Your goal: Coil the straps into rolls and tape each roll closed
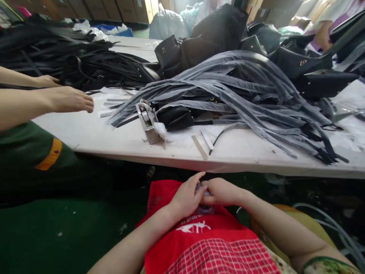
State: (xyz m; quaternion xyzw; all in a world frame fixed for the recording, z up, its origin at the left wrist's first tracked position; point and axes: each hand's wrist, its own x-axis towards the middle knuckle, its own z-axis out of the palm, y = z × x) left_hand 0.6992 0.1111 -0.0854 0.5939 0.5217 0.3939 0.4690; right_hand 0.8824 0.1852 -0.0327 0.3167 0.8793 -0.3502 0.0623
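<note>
Over my lap, in front of the red apron (171, 251), my two hands meet. My left hand (185, 196) has its index finger stretched out, with its thumb against a small greyish, see-through plastic packet (207, 208). My right hand (222, 191) is closed on the same packet from the other side, its fingers curled. What is inside the packet is too blurred to tell. On the table edge ahead of my hands lie a beige strip (199, 147) and a white strip (207, 140). A metal tape dispenser (151, 123) stands to their left.
The white table (128, 146) carries plastic-wrapped straps (228, 83), black bags (310, 61) and a heap of black straps (71, 57). At left, a co-worker's hands (68, 99) reach over the table. Another person's arm (323, 36) shows at far right. Cartons (128, 11) stand behind.
</note>
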